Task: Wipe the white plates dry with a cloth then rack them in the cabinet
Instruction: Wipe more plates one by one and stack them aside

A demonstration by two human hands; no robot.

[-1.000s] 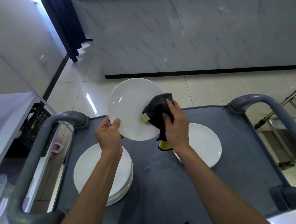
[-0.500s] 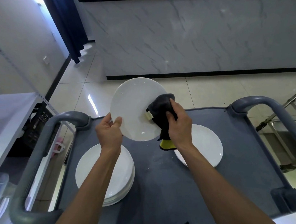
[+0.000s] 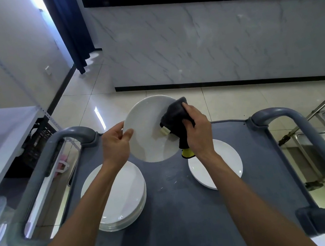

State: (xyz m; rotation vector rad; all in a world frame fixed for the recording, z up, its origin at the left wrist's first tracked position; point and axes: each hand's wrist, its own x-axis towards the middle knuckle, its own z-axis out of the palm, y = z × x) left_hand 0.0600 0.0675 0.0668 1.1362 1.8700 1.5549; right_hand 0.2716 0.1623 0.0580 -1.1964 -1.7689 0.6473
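The left grip [image 3: 117, 144] pinches a tilted white plate [image 3: 148, 133]; the right grip [image 3: 197, 132] clenches a dark cloth [image 3: 174, 116] against it, above the grey cart [image 3: 179, 213], tiled floor [image 3: 237, 102] and marble counter [image 3: 208, 40] beyond.

Grey cart top [image 3: 175, 214], w/ plate stack [image 3: 118, 199] on its left side, single white plate [image 3: 227, 166] right of stack, well apart.

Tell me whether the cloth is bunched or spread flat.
Bunched. The cloth is wadded in the right hand against the held plate's right edge, one end hanging down.
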